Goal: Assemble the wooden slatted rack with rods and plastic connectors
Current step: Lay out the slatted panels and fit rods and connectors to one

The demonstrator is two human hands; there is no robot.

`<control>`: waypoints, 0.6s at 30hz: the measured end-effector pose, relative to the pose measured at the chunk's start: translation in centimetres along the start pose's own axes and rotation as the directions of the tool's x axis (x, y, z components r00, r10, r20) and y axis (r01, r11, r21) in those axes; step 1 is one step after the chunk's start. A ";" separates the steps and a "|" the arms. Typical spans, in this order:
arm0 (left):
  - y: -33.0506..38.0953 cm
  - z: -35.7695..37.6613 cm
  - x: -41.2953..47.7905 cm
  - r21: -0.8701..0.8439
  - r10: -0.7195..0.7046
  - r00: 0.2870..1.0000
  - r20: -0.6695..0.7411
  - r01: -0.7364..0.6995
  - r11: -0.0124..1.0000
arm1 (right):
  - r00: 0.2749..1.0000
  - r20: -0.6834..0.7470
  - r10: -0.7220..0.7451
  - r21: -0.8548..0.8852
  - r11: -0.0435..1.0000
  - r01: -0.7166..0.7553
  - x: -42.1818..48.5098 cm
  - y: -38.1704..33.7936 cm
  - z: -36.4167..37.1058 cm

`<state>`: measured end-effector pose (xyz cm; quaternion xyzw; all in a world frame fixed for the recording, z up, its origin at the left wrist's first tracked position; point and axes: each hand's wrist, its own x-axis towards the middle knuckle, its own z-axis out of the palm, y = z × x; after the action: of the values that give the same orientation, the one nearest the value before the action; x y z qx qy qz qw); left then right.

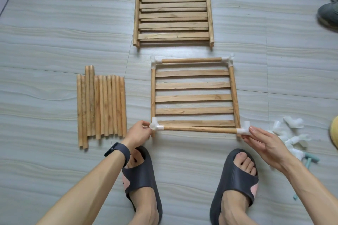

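Observation:
A wooden slatted panel [193, 97] lies flat on the floor in front of me, with a rod and white plastic connectors [227, 59] at its far corners. Along its near edge runs a wooden rod [199, 129] with a white connector at each end. My left hand [140, 132] pinches the left connector [154, 125]. My right hand [263, 141] holds the right connector [244, 130] between thumb and fingers.
A stack of further slatted panels [173, 16] lies beyond. Several loose rods [101, 106] lie side by side to the left. A heap of white connectors [290, 133] and a pale green tool [310, 160] sit at right. My sandalled feet [141, 179] stand close below.

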<state>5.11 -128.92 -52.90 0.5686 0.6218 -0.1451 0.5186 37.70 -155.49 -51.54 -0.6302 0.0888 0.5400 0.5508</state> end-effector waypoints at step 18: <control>0.9 -2.0 0.3 -0.517 -0.007 0.988 0.154 0.087 0.851 | 0.998 0.059 0.035 -0.056 0.998 -0.032 -0.4 0.7 -0.4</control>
<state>4.98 -126.95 -51.94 0.3787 0.6118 -0.0248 0.6940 37.31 -156.28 -51.72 -0.6272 0.0680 0.5699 0.5265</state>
